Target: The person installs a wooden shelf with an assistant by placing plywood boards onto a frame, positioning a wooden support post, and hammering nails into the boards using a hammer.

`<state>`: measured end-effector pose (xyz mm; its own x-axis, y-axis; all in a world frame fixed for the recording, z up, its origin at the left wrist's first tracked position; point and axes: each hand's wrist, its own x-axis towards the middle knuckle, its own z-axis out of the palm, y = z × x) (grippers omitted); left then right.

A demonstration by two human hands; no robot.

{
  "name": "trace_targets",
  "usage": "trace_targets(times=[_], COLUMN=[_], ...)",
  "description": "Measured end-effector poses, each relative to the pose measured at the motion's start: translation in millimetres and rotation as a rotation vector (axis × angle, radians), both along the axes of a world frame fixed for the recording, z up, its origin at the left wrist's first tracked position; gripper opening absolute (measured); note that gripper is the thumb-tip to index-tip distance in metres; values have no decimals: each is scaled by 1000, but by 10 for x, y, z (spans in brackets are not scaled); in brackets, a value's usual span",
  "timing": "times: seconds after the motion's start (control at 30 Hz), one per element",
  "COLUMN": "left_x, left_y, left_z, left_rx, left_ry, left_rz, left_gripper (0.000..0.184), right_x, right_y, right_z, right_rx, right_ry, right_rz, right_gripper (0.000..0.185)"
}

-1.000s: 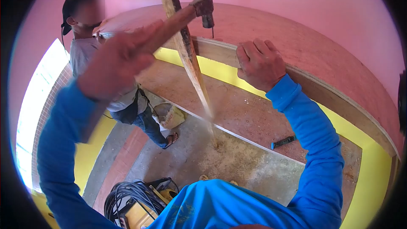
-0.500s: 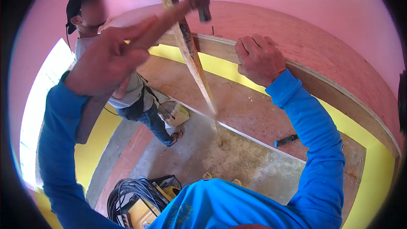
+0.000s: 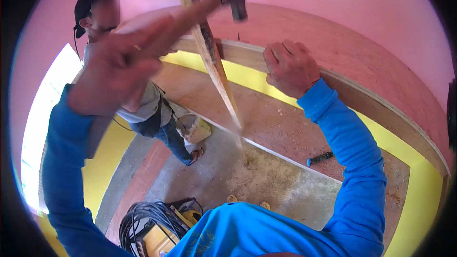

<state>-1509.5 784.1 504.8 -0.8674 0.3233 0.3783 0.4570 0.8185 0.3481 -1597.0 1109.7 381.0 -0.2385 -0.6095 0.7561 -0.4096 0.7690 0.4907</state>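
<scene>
My left hand [image 3: 112, 74], blurred by motion, is closed round the wooden handle of a claw hammer [image 3: 197, 12]. The hammer is raised at upper left, its metal head at the upper middle, in front of a rough slanting wooden post [image 3: 215, 64]. Closed over the front edge of a long wooden board [image 3: 354, 93] is my right hand [image 3: 293, 66], knuckles up and thumb side to the left. A thin dark nail [image 3: 239, 36] stands upright on the reddish panel [image 3: 295, 26], left of my right hand and below the hammer head.
Another person [image 3: 152, 102] stands at the left beside a pale bucket [image 3: 196, 131]. On the lower panel lies a dark tool with a blue end [image 3: 320, 158]. Coiled black cable [image 3: 150, 214] sits on a yellow case [image 3: 159, 240] near my knees. The post reaches the concrete floor [image 3: 281, 188].
The hammer head has shifted right and slightly up, while my left hand has moved a little down and left. My right hand stays at almost the same place on the board.
</scene>
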Motion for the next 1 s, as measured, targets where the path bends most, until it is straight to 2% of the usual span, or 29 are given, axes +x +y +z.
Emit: trace_targets(times=[0.1,0.17,0.2,0.27,0.33,0.37,0.43,0.47,0.57,0.67,0.7,0.77,0.83,0.9,0.93,1.0], left_x=[157,166,75,-256,-255,-154,18,78,213,147,-11,-353,-200,14,68,156], left_y=[-58,-26,-25,-151,78,244,275,249,93,76,31,-103,226,315,309,231], left_z=[522,628,575,288,-247,-406,-217,-53,456,591,494,120,-369,-232,-78,296], left_rx=[289,427,429,234,-88,-161,-112,-61,163,382,363,82,-175,-147,-105,59], left_ry=[304,407,426,407,254,109,-37,-22,257,429,428,389,153,-77,-108,104], left_rz=[5,-54,-61,-44,-112,-134,-99,-67,11,-43,-47,-56,-122,-43,13,57], left_gripper=[46,46,46,46,46,46,47,47,47,47,47,47,47,47,47,42], right_x=[-1,-9,-4,12,-36,-27,-17,-6,-20,15,11,0,-37,-25,21,0], right_y=[19,8,8,-1,25,21,-4,15,6,-1,0,5,41,-20,-13,10], right_z=[-59,-64,-61,-30,-43,-78,-69,-58,-80,-32,-51,-38,-61,-104,-112,-40], right_rx=[0,-2,0,2,-7,-10,-18,-25,-32,5,0,-5,-6,-2,-9,-9], right_ry=[0,-17,-9,19,23,4,24,37,35,53,49,60,126,109,72,80], right_rz=[-4,-9,-5,12,20,25,43,39,10,-5,4,31,14,32,30,23], right_gripper=[37,37,28,11,27,36,34,33,31,9,8,8,8,9,9,9])
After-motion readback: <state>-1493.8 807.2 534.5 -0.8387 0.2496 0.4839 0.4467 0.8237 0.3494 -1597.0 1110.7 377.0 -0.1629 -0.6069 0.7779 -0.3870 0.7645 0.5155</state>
